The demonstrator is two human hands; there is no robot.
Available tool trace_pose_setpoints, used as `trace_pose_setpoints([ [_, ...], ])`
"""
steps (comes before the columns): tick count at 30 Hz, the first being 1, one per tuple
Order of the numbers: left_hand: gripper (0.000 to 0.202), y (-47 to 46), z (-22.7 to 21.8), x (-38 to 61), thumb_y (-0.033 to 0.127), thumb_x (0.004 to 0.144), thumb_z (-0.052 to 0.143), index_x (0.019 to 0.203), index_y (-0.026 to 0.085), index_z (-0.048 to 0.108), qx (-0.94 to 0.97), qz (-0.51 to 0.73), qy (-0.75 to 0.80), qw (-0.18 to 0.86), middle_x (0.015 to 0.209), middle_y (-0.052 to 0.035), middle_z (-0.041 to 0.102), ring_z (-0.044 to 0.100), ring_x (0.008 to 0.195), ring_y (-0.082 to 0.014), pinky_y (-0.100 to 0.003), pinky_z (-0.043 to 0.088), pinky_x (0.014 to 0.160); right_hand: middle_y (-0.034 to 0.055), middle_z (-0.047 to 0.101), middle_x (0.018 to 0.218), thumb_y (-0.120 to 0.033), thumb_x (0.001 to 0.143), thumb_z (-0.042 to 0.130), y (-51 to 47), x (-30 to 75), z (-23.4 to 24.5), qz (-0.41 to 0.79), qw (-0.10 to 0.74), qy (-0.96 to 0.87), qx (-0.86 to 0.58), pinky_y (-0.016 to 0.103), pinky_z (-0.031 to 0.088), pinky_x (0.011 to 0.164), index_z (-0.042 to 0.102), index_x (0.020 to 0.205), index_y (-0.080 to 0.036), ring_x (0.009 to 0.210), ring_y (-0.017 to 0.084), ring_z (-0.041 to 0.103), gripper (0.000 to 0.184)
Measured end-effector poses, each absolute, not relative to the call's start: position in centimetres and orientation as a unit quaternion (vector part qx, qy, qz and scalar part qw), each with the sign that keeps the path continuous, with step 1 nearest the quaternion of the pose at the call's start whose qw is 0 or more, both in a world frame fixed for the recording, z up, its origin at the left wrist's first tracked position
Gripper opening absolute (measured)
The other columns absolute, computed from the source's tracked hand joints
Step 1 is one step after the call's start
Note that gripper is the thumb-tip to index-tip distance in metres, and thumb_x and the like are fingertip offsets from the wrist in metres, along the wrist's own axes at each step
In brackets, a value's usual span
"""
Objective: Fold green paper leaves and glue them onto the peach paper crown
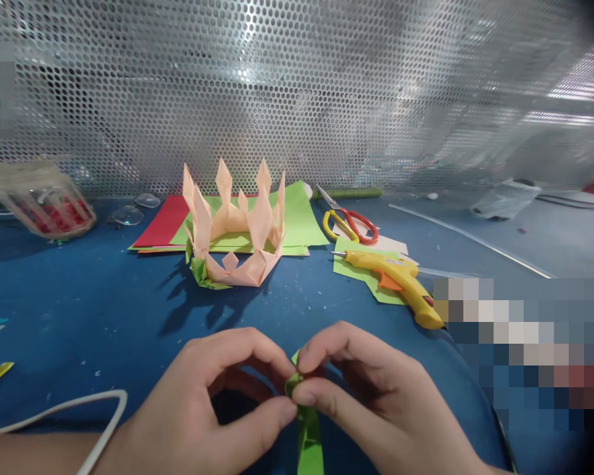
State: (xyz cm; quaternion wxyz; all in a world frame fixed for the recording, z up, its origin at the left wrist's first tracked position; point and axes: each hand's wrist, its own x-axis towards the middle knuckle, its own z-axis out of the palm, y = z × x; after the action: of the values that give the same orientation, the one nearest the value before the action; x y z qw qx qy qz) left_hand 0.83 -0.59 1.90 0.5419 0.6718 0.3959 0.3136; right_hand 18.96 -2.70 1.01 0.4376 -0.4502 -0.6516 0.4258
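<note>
Green paper strip, pale peach crown, yellow glue gun, blue tabletop

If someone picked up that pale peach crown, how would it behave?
The crown looks like folded paper, so it is probably very light and easily nudged along. Its tall points are thin and stand unsupported, so they might bend or crease if squeezed. Its broad, open ring sits upright, so it seems unlikely to tip over from a gentle push.
</note>
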Motion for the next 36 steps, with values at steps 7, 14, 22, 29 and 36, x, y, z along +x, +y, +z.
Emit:
trace_pose_setpoints([
  [7, 0.007, 0.2, 1.8, 0.7, 0.014, 0.074, 0.063, 0.073, 0.021, 0.063, 0.624, 0.333, 0.410, 0.576, 0.072, 0.0045, 0.066, 0.064, 0.067, -0.0102, -0.016, 0.052, 0.063, -0.0025, 0.066, 0.076, -0.013, 0.075, 0.073, -2.1, 19.0, 1.3, 0.307, 0.469, -0.700, -0.442, 0.015, 0.053, 0.066, 0.069, 0.076, -0.022, 0.070, 0.010, 0.064, 0.010],
  [14, 0.003, 0.1, 2.2, 0.5, 0.017, 0.071, 0.065, 0.070, 0.020, 0.064, 0.605, 0.315, 0.436, 0.587, 0.069, 0.0025, 0.069, 0.066, 0.065, -0.0120, -0.018, 0.054, 0.062, -0.0015, 0.067, 0.075, -0.018, 0.086, 0.065, -2.3, 19.5, 1.1, 0.276, 0.402, -0.758, -0.433, 0.016, 0.050, 0.063, 0.067, 0.079, -0.022, 0.069, 0.010, 0.063, 0.008],
  [22, 0.007, 0.1, 1.4, 0.6, 0.012, 0.069, 0.065, 0.069, 0.019, 0.067, 0.568, 0.320, 0.441, 0.617, 0.060, 0.0053, 0.068, 0.063, 0.055, -0.0076, -0.011, 0.048, 0.052, -0.0038, 0.068, 0.070, -0.023, 0.085, 0.066, -2.7, 19.5, 0.8, 0.305, 0.356, -0.754, -0.460, 0.017, 0.048, 0.058, 0.068, 0.085, -0.023, 0.061, 0.010, 0.062, 0.003],
  [29, 0.004, 0.1, 0.8, 0.6, 0.014, 0.071, 0.068, 0.072, 0.018, 0.068, 0.567, 0.310, 0.433, 0.629, 0.065, 0.0036, 0.071, 0.067, 0.061, -0.0097, -0.013, 0.051, 0.057, -0.0029, 0.065, 0.064, -0.019, 0.083, 0.063, -2.5, 19.3, 0.7, 0.330, 0.344, -0.740, -0.474, 0.017, 0.047, 0.054, 0.068, 0.079, -0.021, 0.056, 0.010, 0.059, 0.007],
  [36, 0.005, 0.1, 0.8, 0.3, 0.015, 0.071, 0.068, 0.072, 0.019, 0.071, 0.571, 0.314, 0.437, 0.620, 0.065, 0.0038, 0.072, 0.067, 0.060, -0.0092, -0.012, 0.050, 0.055, -0.0025, 0.064, 0.062, -0.021, 0.083, 0.063, -2.3, 19.1, 0.6, 0.339, 0.340, -0.735, -0.478, 0.018, 0.047, 0.053, 0.068, 0.078, -0.021, 0.055, 0.010, 0.058, 0.007],
])
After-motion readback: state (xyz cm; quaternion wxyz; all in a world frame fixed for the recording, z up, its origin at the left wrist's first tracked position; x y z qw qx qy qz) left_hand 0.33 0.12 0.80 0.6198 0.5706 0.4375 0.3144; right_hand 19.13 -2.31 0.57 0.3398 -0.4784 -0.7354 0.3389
